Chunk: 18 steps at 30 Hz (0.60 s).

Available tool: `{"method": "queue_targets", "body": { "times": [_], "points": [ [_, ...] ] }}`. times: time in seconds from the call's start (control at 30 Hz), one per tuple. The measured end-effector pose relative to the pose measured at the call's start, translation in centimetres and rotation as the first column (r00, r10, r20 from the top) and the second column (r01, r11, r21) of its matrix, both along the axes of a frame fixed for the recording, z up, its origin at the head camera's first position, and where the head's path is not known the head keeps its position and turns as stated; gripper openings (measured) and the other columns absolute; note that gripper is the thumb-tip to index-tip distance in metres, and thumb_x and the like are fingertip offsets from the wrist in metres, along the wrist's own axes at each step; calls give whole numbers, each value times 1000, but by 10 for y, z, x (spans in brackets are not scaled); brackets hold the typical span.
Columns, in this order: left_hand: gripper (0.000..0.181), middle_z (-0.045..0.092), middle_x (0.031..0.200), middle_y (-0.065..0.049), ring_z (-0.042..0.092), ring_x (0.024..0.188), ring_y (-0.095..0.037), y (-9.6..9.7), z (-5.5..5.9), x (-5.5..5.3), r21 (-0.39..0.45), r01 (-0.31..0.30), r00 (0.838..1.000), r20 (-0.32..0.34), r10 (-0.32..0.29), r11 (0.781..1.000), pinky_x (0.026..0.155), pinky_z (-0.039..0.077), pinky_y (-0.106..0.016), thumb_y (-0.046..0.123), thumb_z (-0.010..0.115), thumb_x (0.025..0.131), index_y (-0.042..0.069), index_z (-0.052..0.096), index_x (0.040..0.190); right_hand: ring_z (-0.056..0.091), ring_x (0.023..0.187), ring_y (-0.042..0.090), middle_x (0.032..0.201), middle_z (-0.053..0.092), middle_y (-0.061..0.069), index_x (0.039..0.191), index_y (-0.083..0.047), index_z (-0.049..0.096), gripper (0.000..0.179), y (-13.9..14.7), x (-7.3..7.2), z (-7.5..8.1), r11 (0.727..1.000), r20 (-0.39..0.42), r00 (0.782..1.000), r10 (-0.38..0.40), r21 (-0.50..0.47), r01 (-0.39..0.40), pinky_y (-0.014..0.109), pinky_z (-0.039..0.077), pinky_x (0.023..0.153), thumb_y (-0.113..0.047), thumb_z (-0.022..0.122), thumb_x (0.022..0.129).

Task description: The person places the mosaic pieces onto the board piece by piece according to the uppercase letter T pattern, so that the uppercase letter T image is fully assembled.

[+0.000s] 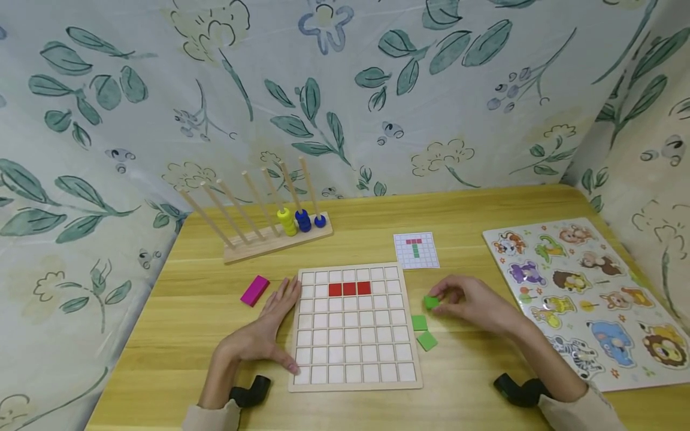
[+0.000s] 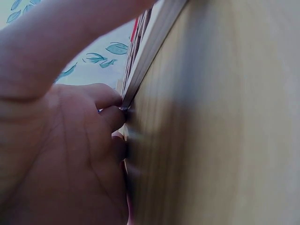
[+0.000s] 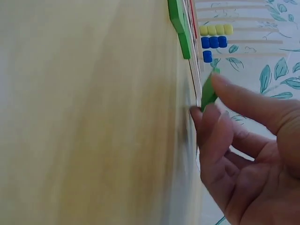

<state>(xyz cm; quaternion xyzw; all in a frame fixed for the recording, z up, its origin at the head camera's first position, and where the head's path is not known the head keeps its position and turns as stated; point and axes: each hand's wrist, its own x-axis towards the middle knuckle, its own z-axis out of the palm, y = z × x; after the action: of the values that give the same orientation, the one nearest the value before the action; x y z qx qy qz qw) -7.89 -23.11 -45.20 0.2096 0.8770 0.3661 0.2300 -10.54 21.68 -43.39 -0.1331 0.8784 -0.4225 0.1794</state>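
A wooden grid board [image 1: 356,388] with white squares lies on the table, three red square tiles [image 1: 350,289] side by side in its upper part. My left hand [image 1: 259,336] rests along the board's left edge, fingertips at the upper side and thumb at the lower corner. Just right of the board, my right hand [image 1: 474,304] pinches a green square tile [image 1: 430,302] between thumb and fingers. The right wrist view shows this green tile [image 3: 208,96] on edge in the pinch. Two more green tiles [image 1: 427,341] lie beside the board's right edge.
Behind the board stand a pattern card [image 1: 417,250] with a red and green T and a peg abacus [image 1: 277,239] with yellow and blue beads. A magenta block [image 1: 255,291] lies at left. An animal puzzle board [image 1: 587,299] covers the right side.
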Motion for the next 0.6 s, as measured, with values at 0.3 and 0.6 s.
{"method": "queue_targets", "body": {
  "times": [0.3, 0.6],
  "points": [
    [156, -20, 174, -9, -21, 160, -37, 0, 1, 0, 6, 3, 1000, -2, -3, 1000, 127, -6, -67, 38, 101, 56, 13, -5, 167, 54, 77, 15, 103, 72, 6, 110, -10, 76, 24, -27, -2, 7, 996, -64, 995, -81, -43, 79, 21, 46, 61, -15, 83, 87],
    [156, -21, 174, -8, -21, 160, -35, 0, 0, 0, 3, 12, 1000, -7, -12, 1000, 128, -6, -65, 38, 101, 56, 13, -6, 167, 51, 67, 14, 89, 67, 7, 103, -8, 79, 23, -85, -1, 11, 991, -76, 993, -88, -107, 80, 19, 39, 54, -9, 87, 81]
  ]
}}
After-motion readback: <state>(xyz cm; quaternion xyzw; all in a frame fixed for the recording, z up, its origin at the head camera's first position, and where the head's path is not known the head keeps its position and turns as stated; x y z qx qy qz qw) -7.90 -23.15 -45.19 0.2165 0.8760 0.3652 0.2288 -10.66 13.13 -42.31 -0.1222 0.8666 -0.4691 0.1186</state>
